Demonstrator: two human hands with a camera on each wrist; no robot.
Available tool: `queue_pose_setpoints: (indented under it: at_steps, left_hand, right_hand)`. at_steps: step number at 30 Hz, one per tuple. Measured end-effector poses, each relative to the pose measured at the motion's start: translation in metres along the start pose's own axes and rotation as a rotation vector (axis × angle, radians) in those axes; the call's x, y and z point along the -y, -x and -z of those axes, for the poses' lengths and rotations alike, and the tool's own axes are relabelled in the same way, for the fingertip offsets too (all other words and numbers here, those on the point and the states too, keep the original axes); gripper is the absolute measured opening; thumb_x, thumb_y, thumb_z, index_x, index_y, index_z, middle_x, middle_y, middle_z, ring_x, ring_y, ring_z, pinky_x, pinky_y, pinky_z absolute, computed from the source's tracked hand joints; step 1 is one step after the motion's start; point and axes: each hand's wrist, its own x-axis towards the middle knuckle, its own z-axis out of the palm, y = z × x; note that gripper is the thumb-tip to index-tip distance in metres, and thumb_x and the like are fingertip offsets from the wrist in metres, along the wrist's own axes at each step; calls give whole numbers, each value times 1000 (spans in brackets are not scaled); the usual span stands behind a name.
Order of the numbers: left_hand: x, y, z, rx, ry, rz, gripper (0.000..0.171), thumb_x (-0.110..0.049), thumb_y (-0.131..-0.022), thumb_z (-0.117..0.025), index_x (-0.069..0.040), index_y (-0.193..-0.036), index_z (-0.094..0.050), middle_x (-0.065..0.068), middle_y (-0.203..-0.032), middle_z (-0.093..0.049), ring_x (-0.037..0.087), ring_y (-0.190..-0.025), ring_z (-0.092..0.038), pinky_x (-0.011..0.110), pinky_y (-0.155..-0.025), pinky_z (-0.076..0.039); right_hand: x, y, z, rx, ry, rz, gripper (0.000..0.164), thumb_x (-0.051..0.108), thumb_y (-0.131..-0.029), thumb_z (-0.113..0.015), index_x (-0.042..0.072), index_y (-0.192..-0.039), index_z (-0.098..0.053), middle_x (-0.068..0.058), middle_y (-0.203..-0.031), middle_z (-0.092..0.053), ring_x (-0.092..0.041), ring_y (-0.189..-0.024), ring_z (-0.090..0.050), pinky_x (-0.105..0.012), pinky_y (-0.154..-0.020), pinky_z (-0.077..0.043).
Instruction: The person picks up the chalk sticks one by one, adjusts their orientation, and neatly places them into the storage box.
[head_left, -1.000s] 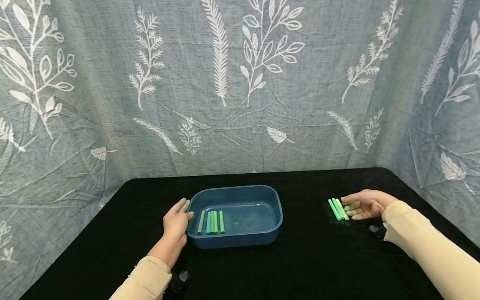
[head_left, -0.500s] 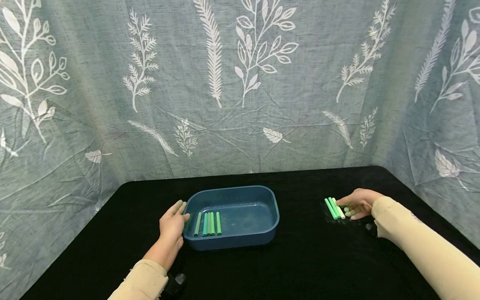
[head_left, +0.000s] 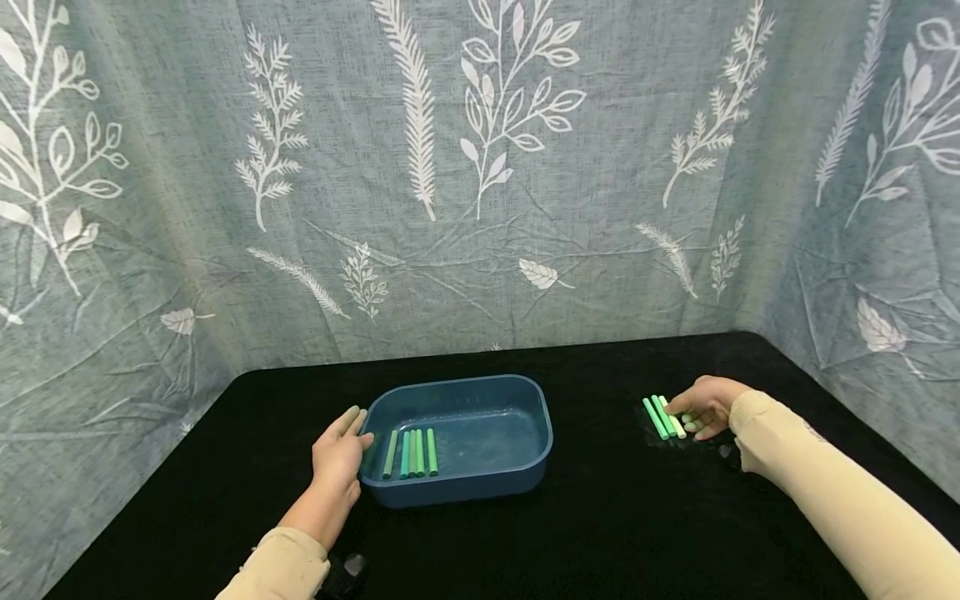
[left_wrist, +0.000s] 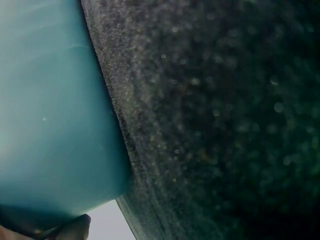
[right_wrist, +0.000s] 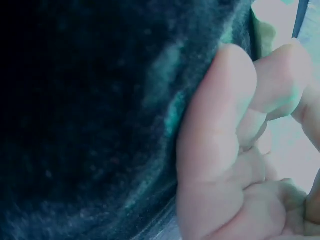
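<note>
A blue plastic basin (head_left: 480, 487) sits on the black cloth, with several green chalk sticks (head_left: 418, 452) lying side by side in its left part. My left hand (head_left: 337, 457) grips the basin's left end, thumb over the rim and fingers along the outside wall. In the left wrist view the basin's wall (left_wrist: 55, 110) fills the left side. To the right, two green chalk sticks (head_left: 656, 419) lie beside a pale yellow chalk stick (head_left: 679, 428). My right hand (head_left: 708, 407) pinches the yellow stick, partly covering it. The right wrist view shows those fingers (right_wrist: 210, 135) curled, with green dust on some.
Black cloth (head_left: 592, 500) covers the table. Behind it and at both sides hangs a grey-green curtain (head_left: 480, 308) with white leaf prints. A dark wrist camera (head_left: 345, 575) shows below my left wrist.
My right hand has moved left onto the pale yellow chalk stick, its fingers bending in. The left hand keeps its hold on the basin. The head view has shifted slightly.
</note>
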Motion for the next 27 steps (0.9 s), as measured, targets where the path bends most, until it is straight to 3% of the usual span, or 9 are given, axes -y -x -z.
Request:
queue_pose_setpoints:
  at_steps: [9,14,19,23,27]
  left_hand:
    - [0,0,0,-6,-1,-6,56,4,-102,-35,0,-154,-14,20,-158,-17,37,-146,-5,49,-118,-10]
    - [-1,1,-1,-9,13,5,57,4,-102,-36,-1,-154,-14,19,-158,-17,36,-146,-6,48,-118,-10]
    - [-3,0,0,-7,22,14,56,3,-102,-36,-1,-154,-14,18,-158,-17,35,-146,-7,47,-118,-9]
    - [-3,-1,2,-11,21,17,56,3,-102,-36,-1,-154,-14,18,-158,-17,34,-146,-7,47,-118,-9]
    - [-2,-1,2,-3,25,23,57,3,-102,-36,-2,-154,-14,18,-158,-17,34,-146,-8,47,-118,-9]
  right_hand:
    - [-4,0,6,36,-87,8,13,17,-91,-56,4,-89,-54,-7,-86,-50,-14,-70,-55,-29,-70,-57]
    - [-2,6,11,56,-102,25,36,20,-90,-54,-7,-113,-51,-14,-104,-54,-18,-83,-56,-33,-77,-56]
    - [6,11,11,121,-133,61,42,19,-92,-50,-10,-123,-46,-19,-114,-56,-17,-90,-60,-35,-81,-55]
    - [15,15,2,179,-179,99,37,17,-94,-49,-8,-121,-49,-21,-117,-56,-18,-92,-63,-35,-81,-56]
    - [24,19,-10,215,-237,127,20,15,-95,-49,0,-106,-57,-13,-104,-60,-18,-89,-63,-34,-78,-57]
